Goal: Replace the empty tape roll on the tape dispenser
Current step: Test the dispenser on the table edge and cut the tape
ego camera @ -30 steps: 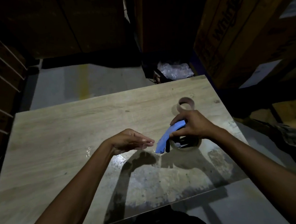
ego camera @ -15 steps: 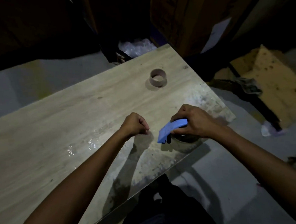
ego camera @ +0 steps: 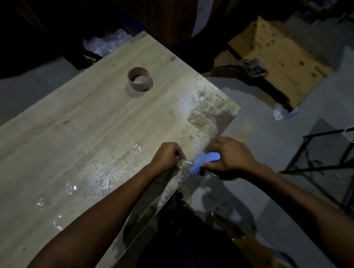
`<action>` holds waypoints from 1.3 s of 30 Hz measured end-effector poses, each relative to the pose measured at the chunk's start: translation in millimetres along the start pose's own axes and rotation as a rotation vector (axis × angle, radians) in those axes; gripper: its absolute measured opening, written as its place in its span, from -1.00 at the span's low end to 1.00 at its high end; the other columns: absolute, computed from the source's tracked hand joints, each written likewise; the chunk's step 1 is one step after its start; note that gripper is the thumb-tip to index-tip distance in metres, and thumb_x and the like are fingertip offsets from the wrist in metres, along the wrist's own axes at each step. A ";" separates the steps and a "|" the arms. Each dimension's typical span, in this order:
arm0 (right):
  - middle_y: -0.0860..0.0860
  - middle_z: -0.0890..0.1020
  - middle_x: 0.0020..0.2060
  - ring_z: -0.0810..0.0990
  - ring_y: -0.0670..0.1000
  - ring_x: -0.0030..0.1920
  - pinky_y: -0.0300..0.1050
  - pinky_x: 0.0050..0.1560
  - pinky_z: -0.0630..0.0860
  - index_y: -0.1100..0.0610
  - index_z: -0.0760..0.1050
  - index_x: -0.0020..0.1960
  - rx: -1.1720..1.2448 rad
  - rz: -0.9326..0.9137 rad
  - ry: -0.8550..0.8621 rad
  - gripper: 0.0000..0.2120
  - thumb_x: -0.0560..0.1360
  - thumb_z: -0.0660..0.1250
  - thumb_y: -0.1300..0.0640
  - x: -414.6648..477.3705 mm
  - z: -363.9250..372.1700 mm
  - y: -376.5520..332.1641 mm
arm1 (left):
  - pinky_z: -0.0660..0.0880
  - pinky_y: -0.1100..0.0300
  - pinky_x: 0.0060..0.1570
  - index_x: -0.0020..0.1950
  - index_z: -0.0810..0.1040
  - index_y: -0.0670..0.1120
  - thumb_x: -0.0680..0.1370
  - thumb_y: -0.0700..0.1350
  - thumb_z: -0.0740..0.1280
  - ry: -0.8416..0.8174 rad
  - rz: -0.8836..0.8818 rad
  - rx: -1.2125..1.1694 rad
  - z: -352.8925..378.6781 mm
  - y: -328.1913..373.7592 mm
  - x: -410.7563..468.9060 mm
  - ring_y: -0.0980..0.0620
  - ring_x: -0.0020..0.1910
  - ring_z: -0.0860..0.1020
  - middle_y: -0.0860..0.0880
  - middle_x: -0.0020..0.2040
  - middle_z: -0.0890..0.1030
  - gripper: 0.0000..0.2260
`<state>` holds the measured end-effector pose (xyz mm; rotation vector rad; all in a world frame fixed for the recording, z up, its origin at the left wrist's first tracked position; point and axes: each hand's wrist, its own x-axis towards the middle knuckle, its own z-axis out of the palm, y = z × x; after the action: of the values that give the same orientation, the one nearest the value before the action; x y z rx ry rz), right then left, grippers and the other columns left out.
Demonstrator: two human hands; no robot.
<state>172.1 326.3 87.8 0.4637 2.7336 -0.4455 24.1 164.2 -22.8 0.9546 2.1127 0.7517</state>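
Tape dispenser point(ego camera: 204, 160), blue, held at the near right corner of the worktop point(ego camera: 72, 141) by the right hand point(ego camera: 229, 157), whose fingers are closed over its top; the roll of tape beneath it is largely hidden by that hand. A clear strip of tape point(ego camera: 185, 162) is drawn from the dispenser's front and pinched in the curled fingers of the left hand point(ego camera: 167, 156). The empty cardboard core point(ego camera: 139, 79) stands on end, well apart, toward the far edge of the worktop; nothing is seen inside it. Risks, as judged: the thin strip may fold and stick to itself or to the fingers if tension is lost, and the dispenser, held at the very edge, may slip off toward the floor.
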 end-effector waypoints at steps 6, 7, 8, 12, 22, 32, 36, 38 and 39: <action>-0.02 0.57 0.03 0.52 0.03 0.07 -0.12 -0.04 0.45 -0.19 0.58 0.12 -0.001 0.069 -0.013 -0.59 0.34 0.33 -0.31 -4.9 17.1 4.9 | 0.49 0.19 -0.10 -0.16 0.69 -0.15 0.36 -0.39 0.38 -0.042 0.070 0.090 19.4 -6.0 6.4 -0.05 -0.08 0.63 -0.10 -0.09 0.69 -0.81; -0.03 0.56 0.04 0.52 0.02 0.08 -0.13 -0.03 0.46 -0.21 0.58 0.13 0.004 0.080 -0.012 -0.60 0.34 0.34 -0.31 -5.4 19.3 5.0 | 0.48 0.18 -0.12 -0.16 0.68 -0.15 0.35 -0.39 0.38 -0.047 0.075 0.102 21.4 -7.7 6.7 -0.05 -0.09 0.62 -0.11 -0.09 0.68 -0.82; -0.03 0.55 0.05 0.52 0.01 0.08 -0.12 -0.02 0.47 -0.22 0.57 0.13 0.003 0.086 -0.009 -0.61 0.34 0.35 -0.30 -6.2 21.0 4.3 | 0.45 0.19 -0.15 -0.20 0.65 -0.14 0.35 -0.39 0.39 -0.047 0.080 0.107 23.2 -8.5 6.3 -0.06 -0.10 0.61 -0.12 -0.10 0.67 -0.83; 0.03 0.54 0.05 0.52 0.07 0.08 -0.10 -0.08 0.48 -0.19 0.59 0.12 -0.046 0.053 -0.004 -0.63 0.36 0.37 -0.27 -7.9 28.3 2.0 | 0.31 0.20 -0.26 -0.28 0.44 -0.05 0.39 -0.35 0.38 0.000 0.136 0.107 32.3 -13.9 5.4 -0.12 -0.20 0.56 -0.13 -0.19 0.59 -0.77; 0.13 0.53 -0.08 0.54 0.19 -0.04 -0.02 -0.21 0.52 0.00 0.63 0.04 -0.111 -0.001 -0.016 -0.53 0.35 0.24 -0.30 -8.9 39.0 -4.6 | 0.27 0.07 -0.27 -0.24 0.57 -0.21 0.54 -0.15 0.31 0.169 0.496 0.523 46.1 -25.8 -3.3 -0.07 -0.11 0.38 -0.15 -0.07 0.52 -0.80; 0.09 0.45 0.02 0.45 0.12 0.07 -0.10 -0.15 0.33 -0.05 0.55 0.15 -0.201 -0.040 -0.062 -0.61 0.47 0.28 -0.27 -11.3 34.2 -11.3 | 0.02 -0.17 0.52 0.56 0.23 -0.15 0.64 -0.04 -0.01 -0.044 0.526 0.795 60.7 -49.0 -31.0 -0.20 0.56 0.15 -0.20 0.57 0.21 -0.51; 0.12 0.49 -0.15 0.52 0.15 -0.20 -0.12 -0.37 0.34 0.04 0.62 -0.02 -0.250 -0.087 -0.052 -0.54 0.46 0.16 -0.28 -19.7 35.5 -15.3 | -0.05 -0.21 0.53 0.61 0.04 -0.12 0.64 0.06 -0.05 -0.091 0.485 0.729 60.2 -52.1 -38.6 -0.12 0.60 0.00 -0.16 0.61 0.07 -0.45; 0.13 0.50 -0.19 0.52 0.14 -0.32 -0.14 -0.42 0.37 0.06 0.63 -0.06 -0.251 -0.092 -0.047 -0.55 0.44 0.19 -0.27 -21.7 36.6 -15.0 | -0.03 -0.23 0.52 0.60 0.08 -0.14 0.65 0.09 -0.04 -0.075 0.490 0.724 61.3 -55.2 -40.6 -0.11 0.60 0.00 -0.15 0.61 0.08 -0.44; 0.14 0.51 -0.19 0.53 0.14 -0.36 -0.16 -0.42 0.37 0.07 0.63 -0.07 -0.261 -0.097 -0.048 -0.58 0.43 0.23 -0.25 -21.9 36.7 -14.6 | -0.02 -0.24 0.52 0.60 0.08 -0.15 0.65 0.12 -0.04 -0.079 0.493 0.726 62.3 -55.8 -40.3 -0.12 0.60 0.00 -0.16 0.61 0.08 -0.42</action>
<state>196.1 294.5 66.6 0.2501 2.7231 -0.1169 69.9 114.2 -86.2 1.8989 2.1231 0.1277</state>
